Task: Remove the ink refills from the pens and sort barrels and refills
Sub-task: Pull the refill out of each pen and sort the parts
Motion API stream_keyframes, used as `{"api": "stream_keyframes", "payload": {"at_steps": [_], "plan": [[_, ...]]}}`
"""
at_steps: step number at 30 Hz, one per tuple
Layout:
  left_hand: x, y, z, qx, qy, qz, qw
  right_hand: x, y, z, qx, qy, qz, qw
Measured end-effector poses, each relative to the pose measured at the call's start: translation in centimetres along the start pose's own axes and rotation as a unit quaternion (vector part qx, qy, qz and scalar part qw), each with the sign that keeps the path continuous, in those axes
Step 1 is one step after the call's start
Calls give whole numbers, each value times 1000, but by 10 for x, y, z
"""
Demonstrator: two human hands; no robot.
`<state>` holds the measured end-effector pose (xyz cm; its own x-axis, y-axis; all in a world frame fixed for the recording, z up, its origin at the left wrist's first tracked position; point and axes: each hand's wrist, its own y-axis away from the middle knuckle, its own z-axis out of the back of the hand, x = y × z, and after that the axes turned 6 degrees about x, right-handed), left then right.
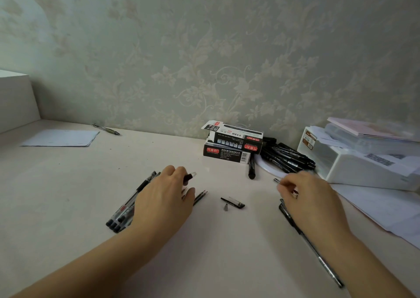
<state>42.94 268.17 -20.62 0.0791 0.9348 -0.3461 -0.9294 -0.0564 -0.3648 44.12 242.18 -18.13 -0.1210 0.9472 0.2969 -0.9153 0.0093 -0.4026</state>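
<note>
Left hand [167,193] pinches a pen barrel [189,176] over the pens [127,206] lower left on the table [68,184]. Right hand [311,197] grip is curled; can't tell around what. Loose cap [233,202] lies mid-frame, refills [201,195] just beside the left hand.

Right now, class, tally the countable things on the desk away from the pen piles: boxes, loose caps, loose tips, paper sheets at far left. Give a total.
Boxes: 2
Loose caps: 1
Loose tips: 1
Paper sheets: 1
Total: 5
</note>
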Motion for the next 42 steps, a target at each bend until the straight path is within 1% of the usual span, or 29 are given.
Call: {"api": "stream_keyframes", "payload": {"at_steps": [2,4,7,12,16,19,21,22,24,25,27,28,30,33,35,36,39,40,42], "plan": [[0,2,1,31,-24,4,999,14,6,-7,-18,-37,50,998],[-2,5,1,56,-32,-12,998,26,13,-17,-14,-45,92,995],[-4,7,1,72,-31,-35,996,34,20,-29,-8,-51,128,990],[-4,6,1,93,-62,-53,992,36,21,-39,8,-75,142,987],[-8,3,0,87,-130,-66,985,38,23,-43,17,-84,148,985],[-8,1,-2,84,-155,-64,982,39,23,-44,29,-86,146,985],[-7,0,-1,65,-153,-61,984,41,24,-44,32,-107,144,983],[-8,1,1,43,-146,-68,986,43,24,-43,30,-144,136,980],[-13,2,6,-3,-105,-103,989,48,24,-43,35,-274,89,957],[-16,3,8,-19,-73,-133,988,52,24,-43,55,-352,55,933],[-24,8,10,-35,-12,-196,980,59,25,-42,117,-485,-1,867],[-27,10,10,-41,7,-219,975,60,25,-42,142,-523,-17,840],[-28,12,7,-35,27,-241,970,60,26,-42,171,-562,-32,808],[-24,9,2,-6,57,-228,972,61,25,-44,171,-601,-46,779],[-22,8,-1,8,63,-218,974,59,21,-44,128,-628,-69,765],[-21,8,-1,18,57,-212,976,57,19,-43,96,-633,-81,764],[-15,7,-6,39,43,-202,978,46,14,-39,15,-615,-114,780],[-13,6,-7,42,47,-199,978,43,13,-38,-3,-616,-125,778],[-12,6,-8,47,59,-194,978,40,13,-38,-22,-632,-142,762]]}}
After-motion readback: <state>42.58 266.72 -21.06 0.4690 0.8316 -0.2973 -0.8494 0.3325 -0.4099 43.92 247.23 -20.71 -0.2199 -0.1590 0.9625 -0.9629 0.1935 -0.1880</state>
